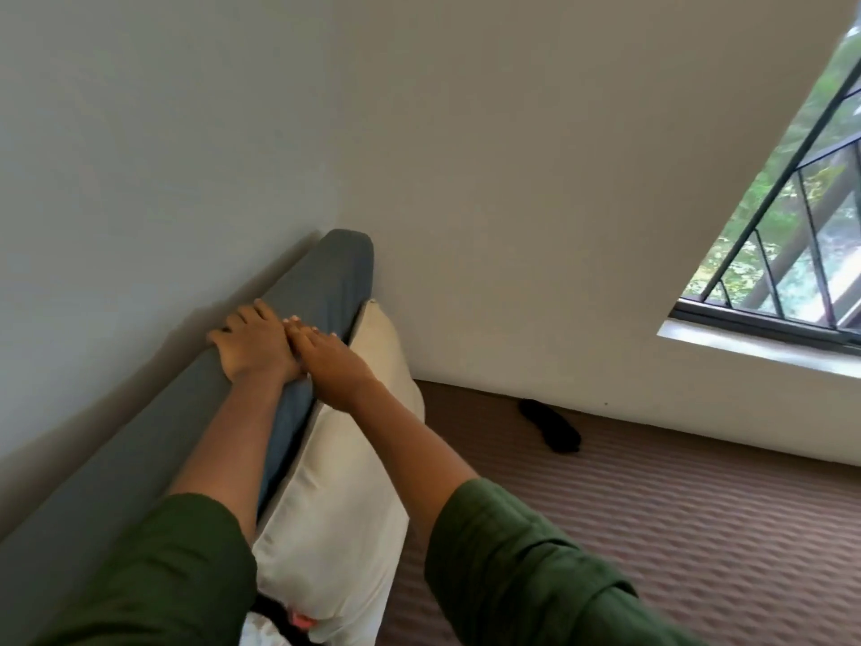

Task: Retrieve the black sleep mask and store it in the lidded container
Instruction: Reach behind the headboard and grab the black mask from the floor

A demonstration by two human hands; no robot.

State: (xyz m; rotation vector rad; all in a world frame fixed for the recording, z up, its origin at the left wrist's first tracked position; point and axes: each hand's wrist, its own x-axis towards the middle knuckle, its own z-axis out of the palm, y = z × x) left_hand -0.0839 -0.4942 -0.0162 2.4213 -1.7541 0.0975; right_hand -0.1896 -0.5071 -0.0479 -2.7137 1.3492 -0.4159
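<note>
both hands are being rested on the rounded top edge of a grey-blue padded fabric headboard [298, 314], which is being stood against the pale wall at the left of the scene. the left hand [251, 342] is being laid over the headboard's crest with its fingers curled toward the wall side; the right hand [335, 366] is being laid flat just beside it, fingers together and overlapping the left hand's knuckles. nothing is being clamped in either hand: the left is being hooked loosely on the headboard edge and the right is being kept flat and empty. the posture is judged to be one of bracing, so that weight is being taken on the headboard while the body is being leaned over the bed.

a cream rectangular fabric pillow [345, 482] is being propped upright against the headboard, directly under the forearms. the dark green sleeves [522, 566] are being seen in the near foreground.

the black soft fabric sleep mask [552, 426] is being left on the brown ribbed bedspread [652, 529], far right of the hands, lying against the base of the wall below the barred window [792, 235]. it is well apart from both hands and is not yet being reached. the lidded container is not being shown in view, so its position cannot be told.
</note>
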